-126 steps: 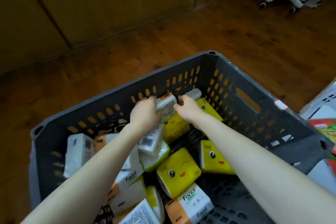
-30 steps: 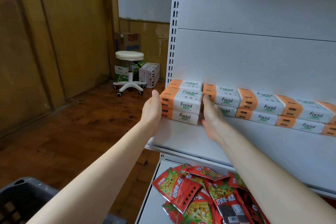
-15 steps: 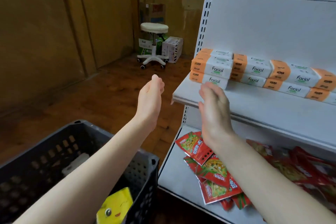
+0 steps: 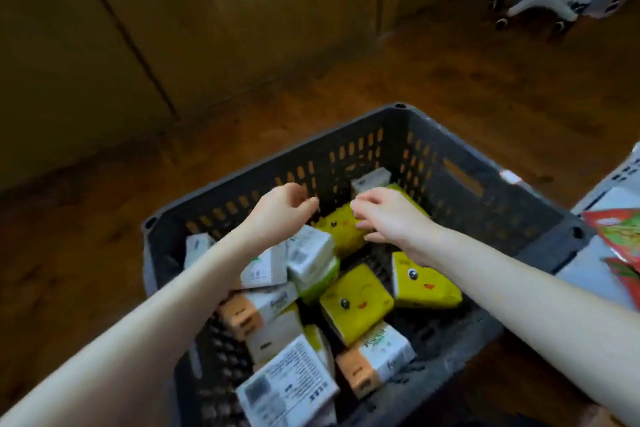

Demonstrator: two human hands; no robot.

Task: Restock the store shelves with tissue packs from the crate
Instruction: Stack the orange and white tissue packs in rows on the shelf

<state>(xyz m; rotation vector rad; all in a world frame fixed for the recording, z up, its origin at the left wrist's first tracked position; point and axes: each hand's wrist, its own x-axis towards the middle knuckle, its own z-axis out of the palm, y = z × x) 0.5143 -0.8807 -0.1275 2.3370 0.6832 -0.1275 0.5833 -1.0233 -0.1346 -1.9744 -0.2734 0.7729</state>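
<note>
Left hand (image 4: 282, 208) and right hand (image 4: 384, 215), loosely curled and empty, should close on opposite ends of the far yellow pack (image 4: 341, 230) in the crate (image 4: 512, 215).

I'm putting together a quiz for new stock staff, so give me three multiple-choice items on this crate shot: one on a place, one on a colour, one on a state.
1. Where are the left hand and the right hand?
A. On a shelf
B. Over the far half of the crate
C. Flat on the floor

2. What colour is the tissue pack just beneath the right hand's fingers?
A. Blue
B. Orange
C. Yellow

3. What is the left hand doing?
A. Holding nothing, fingers loosely curled
B. Gripping a white pack
C. Pressing on the crate's rim

Key:
1 B: both wrists reach in above the crate's far wall.
2 C: that tissue pack is yellow with a printed face.
3 A: nothing sits between its fingers.
</note>
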